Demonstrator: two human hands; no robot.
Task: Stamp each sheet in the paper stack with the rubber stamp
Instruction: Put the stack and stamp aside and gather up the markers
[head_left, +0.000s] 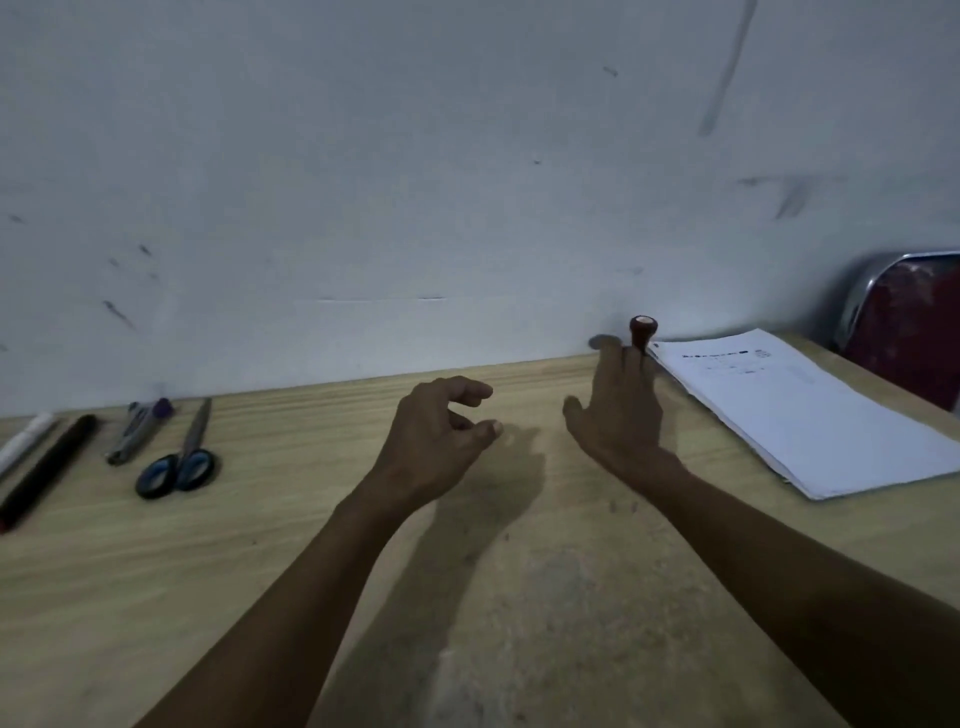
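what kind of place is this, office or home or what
Probably a plain office or study desk: a wooden table against a scuffed white wall, with a paper stack, rubber stamp and scissors.

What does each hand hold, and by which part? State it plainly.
Left hand holds nothing. Right hand reaches toward the stamp; its fingers hide the stamp's lower part, so a hold cannot be told.
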